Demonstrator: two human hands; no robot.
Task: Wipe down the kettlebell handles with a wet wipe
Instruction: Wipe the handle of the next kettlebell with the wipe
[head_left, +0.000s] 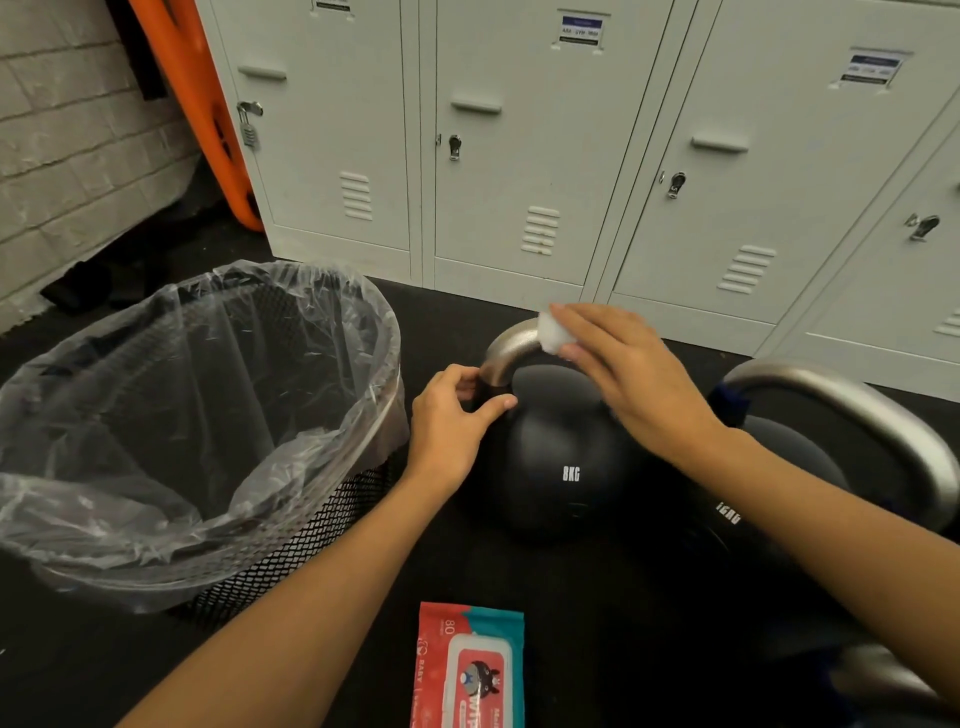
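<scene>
A black 8 kg kettlebell (563, 457) with a silver handle (506, 348) stands on the dark floor in the middle. My right hand (631, 374) holds a bunched white wet wipe (553, 335) against the top of that handle. My left hand (452, 415) grips the base of the handle's left side with fingers and thumb. A larger black kettlebell (779, 467) with a silver handle (852, 410) stands just to the right, partly behind my right forearm. A red and teal pack of wet wipes (467, 667), lid closed, lies on the floor near me.
A black mesh bin (291, 551) lined with a clear plastic bag stands on the left, close to my left hand. Grey lockers (519, 156) run along the back. An orange board (197, 104) leans in the corner by a white brick wall (67, 145).
</scene>
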